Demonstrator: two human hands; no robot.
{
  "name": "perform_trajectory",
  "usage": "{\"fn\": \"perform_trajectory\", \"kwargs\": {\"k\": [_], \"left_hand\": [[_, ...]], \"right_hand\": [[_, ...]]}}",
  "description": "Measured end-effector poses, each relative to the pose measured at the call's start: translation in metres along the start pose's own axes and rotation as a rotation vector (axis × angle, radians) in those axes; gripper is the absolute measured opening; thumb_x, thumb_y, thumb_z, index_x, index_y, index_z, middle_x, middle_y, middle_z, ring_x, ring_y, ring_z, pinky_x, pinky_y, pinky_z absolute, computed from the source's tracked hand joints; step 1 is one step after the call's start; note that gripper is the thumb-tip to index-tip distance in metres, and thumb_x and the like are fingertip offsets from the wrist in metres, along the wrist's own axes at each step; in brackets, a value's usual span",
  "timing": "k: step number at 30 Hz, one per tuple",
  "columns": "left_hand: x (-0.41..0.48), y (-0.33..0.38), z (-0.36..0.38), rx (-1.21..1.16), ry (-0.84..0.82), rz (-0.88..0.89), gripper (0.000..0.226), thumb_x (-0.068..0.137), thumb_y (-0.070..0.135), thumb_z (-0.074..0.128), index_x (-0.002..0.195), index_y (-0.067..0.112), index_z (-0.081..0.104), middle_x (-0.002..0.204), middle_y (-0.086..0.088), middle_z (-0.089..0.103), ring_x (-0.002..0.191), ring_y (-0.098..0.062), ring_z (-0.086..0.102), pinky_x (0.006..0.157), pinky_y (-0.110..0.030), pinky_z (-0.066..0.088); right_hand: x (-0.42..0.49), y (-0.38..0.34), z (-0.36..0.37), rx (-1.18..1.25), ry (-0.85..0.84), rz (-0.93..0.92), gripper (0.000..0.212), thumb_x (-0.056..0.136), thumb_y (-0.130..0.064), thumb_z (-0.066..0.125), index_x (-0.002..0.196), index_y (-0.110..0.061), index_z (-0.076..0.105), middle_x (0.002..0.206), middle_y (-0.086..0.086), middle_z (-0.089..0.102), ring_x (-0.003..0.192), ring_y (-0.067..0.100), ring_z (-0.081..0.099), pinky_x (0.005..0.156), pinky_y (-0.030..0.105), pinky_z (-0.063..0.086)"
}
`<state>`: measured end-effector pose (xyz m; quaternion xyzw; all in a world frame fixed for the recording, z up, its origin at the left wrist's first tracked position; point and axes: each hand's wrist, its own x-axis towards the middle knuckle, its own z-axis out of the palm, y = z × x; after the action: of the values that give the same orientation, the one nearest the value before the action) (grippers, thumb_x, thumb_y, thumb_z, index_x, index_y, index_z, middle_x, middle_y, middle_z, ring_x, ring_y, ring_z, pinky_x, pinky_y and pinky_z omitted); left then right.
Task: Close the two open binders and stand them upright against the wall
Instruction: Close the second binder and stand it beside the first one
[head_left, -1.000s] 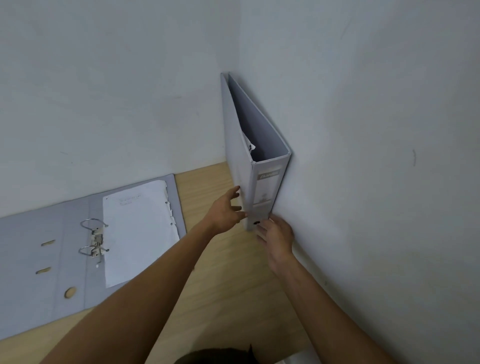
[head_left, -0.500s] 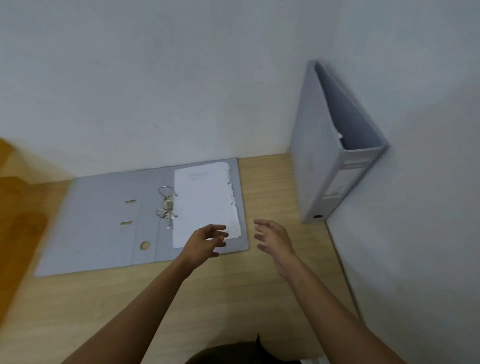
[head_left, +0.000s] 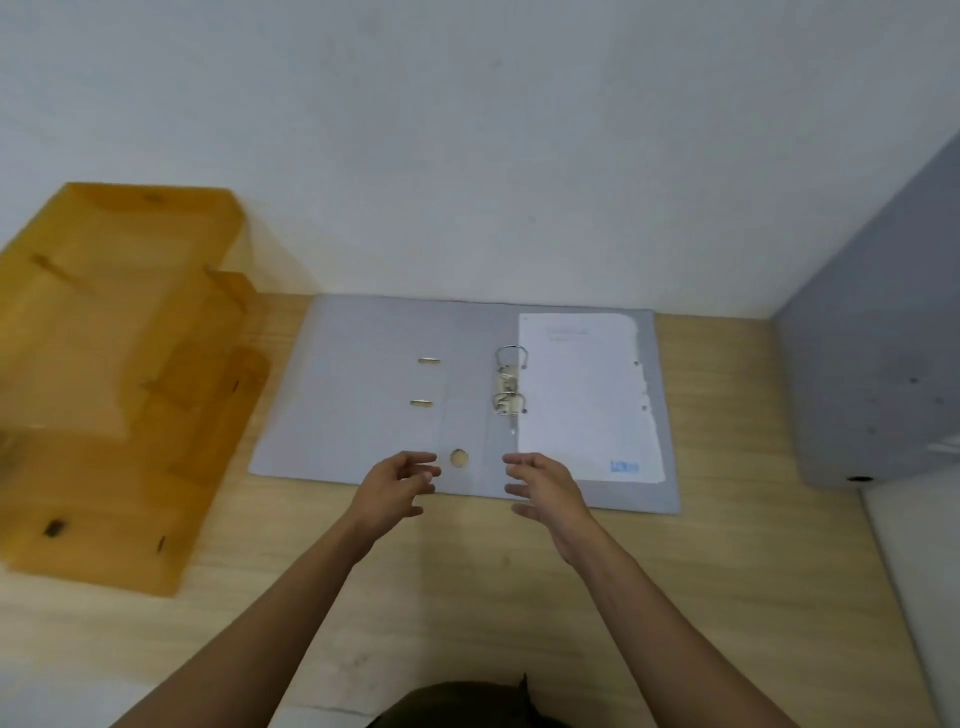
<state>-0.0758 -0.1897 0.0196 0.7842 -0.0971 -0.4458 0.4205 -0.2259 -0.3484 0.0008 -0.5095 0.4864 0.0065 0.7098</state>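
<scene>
The open binder (head_left: 374, 389) lies flat on the counter (head_left: 467, 597), its long axis running left to right along the back wall (head_left: 467, 130). Both hands, left hand (head_left: 397, 488) and right hand (head_left: 545, 488), hover empty with fingers spread at its near edge. The closed binder (head_left: 878, 374) stands upright at far right.

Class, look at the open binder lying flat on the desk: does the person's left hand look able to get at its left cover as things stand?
Probably yes. The left hand hovers empty, fingers spread, at the near edge of the open binder. Its left cover lies flat and bare, and the wooden rack beside it does not overlap it.
</scene>
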Motion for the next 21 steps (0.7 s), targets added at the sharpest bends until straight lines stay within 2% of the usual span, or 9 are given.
{"fn": "perform_trajectory", "kwargs": {"k": [5,8,11,12,14,16,18,21], "left_hand": [[-0.002,-0.034,-0.053,-0.064,0.092,-0.052,0.031,0.097,0.009,0.057,0.127,0.016,0.063,0.122,-0.003,0.071,0.11,-0.021,0.068,0.085,-0.038,0.058],[0.006,-0.039,-0.085,-0.062,0.159,-0.059,0.033,0.097,0.009,0.058,0.129,0.016,0.061,0.126,-0.003,0.067,0.114,-0.023,0.064,0.087,-0.04,0.058],[0.021,-0.04,-0.11,-0.008,0.197,-0.031,0.035,0.099,0.013,0.057,0.134,0.017,0.057,0.136,-0.002,0.059,0.113,-0.022,0.062,0.081,-0.033,0.056],[0.025,-0.038,-0.113,0.022,0.203,-0.017,0.037,0.1,0.014,0.057,0.136,0.018,0.055,0.14,-0.001,0.056,0.112,-0.021,0.062,0.08,-0.031,0.055],[0.042,-0.04,-0.129,0.092,0.218,-0.013,0.041,0.1,0.017,0.057,0.141,0.018,0.051,0.146,0.0,0.051,0.119,-0.022,0.06,0.087,-0.031,0.053],[0.055,-0.041,-0.138,0.159,0.235,-0.016,0.047,0.1,0.019,0.057,0.145,0.019,0.046,0.153,-0.001,0.046,0.132,-0.025,0.052,0.097,-0.035,0.05],[0.064,-0.042,-0.147,0.209,0.255,-0.026,0.053,0.099,0.018,0.058,0.149,0.019,0.041,0.157,-0.004,0.041,0.141,-0.026,0.044,0.109,-0.039,0.044],[0.077,-0.05,-0.158,0.232,0.314,-0.042,0.062,0.096,0.016,0.062,0.152,0.016,0.036,0.16,-0.008,0.037,0.146,-0.028,0.036,0.116,-0.042,0.035]], "right_hand": [[0.023,-0.007,0.068,-0.139,-0.086,-0.016,0.02,0.094,-0.025,0.059,0.111,-0.023,0.069,0.116,-0.004,0.067,0.105,0.014,0.066,0.093,0.037,0.056],[0.049,-0.024,0.104,-0.377,-0.085,-0.138,0.027,0.093,-0.023,0.06,0.119,-0.021,0.067,0.129,0.003,0.061,0.109,0.015,0.061,0.096,0.032,0.049],[0.082,-0.049,0.13,-0.636,-0.071,-0.301,0.045,0.092,-0.022,0.065,0.135,-0.016,0.057,0.156,0.007,0.037,0.137,0.02,0.047,0.105,0.02,0.032],[0.091,-0.057,0.132,-0.686,-0.08,-0.338,0.053,0.091,-0.024,0.067,0.141,-0.015,0.051,0.163,0.007,0.025,0.143,0.022,0.041,0.111,0.022,0.03],[0.121,-0.072,0.15,-0.862,-0.126,-0.355,0.074,0.091,-0.033,0.068,0.154,-0.019,0.034,0.17,0.006,0.0,0.151,0.032,0.027,0.123,0.041,0.024],[0.142,-0.079,0.158,-1.158,-0.153,-0.296,0.089,0.09,-0.047,0.064,0.16,-0.033,0.011,0.169,0.001,-0.02,0.155,0.041,-0.001,0.123,0.059,0.011],[0.153,-0.077,0.163,-1.36,-0.175,-0.216,0.097,0.088,-0.056,0.062,0.158,-0.042,-0.004,0.166,0.0,-0.029,0.152,0.045,-0.02,0.12,0.067,0.007],[0.156,-0.065,0.168,-1.506,-0.201,-0.179,0.11,0.081,-0.065,0.064,0.154,-0.047,-0.015,0.163,0.0,-0.037,0.147,0.047,-0.029,0.115,0.074,0.005]]}}
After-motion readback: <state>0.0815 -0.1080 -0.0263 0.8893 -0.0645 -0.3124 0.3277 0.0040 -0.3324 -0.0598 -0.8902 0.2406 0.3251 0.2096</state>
